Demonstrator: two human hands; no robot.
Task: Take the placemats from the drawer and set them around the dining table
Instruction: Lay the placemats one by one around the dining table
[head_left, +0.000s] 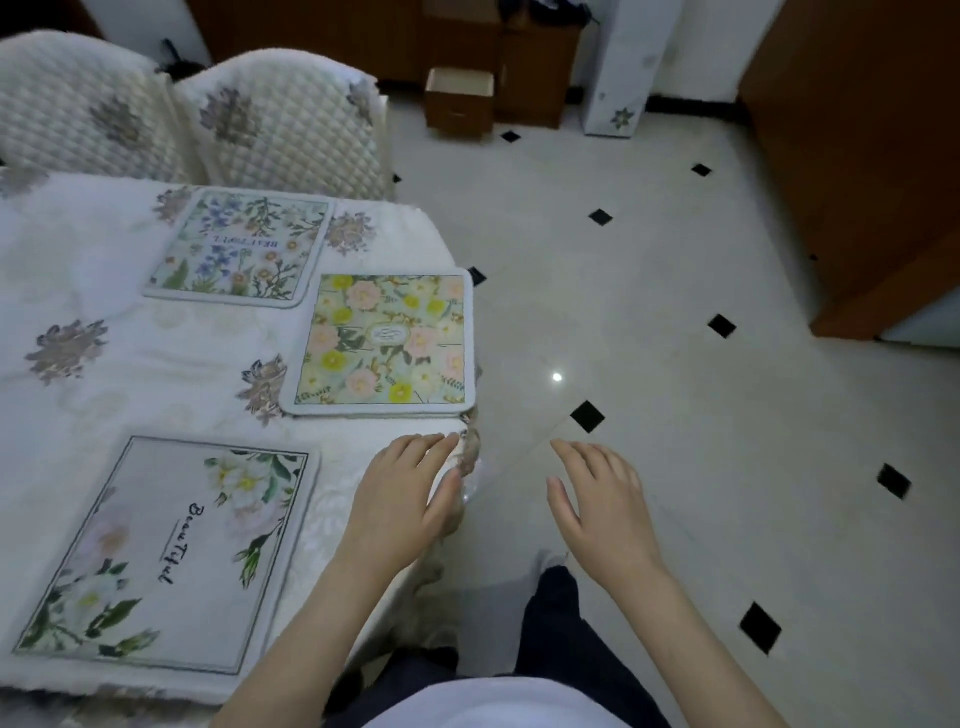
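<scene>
Head view: three floral rectangular placemats (387, 340) are lying on the white-clothed dining table (104, 270).
Left hand (410, 491): resting flat, fingers straight, at the table corner.
Right hand (597, 499): hovering beside the table, fingers relaxed, empty.

Three placemats lie on the dining table (104, 291): the near placemat (166, 556) at the front, the middle placemat (387, 340) by the right edge, the far placemat (241, 249) behind it to the left. Two chairs (280, 119) stand behind the table, and an open drawer (460, 101) sits on the floor (675, 364) far beyond.
</scene>
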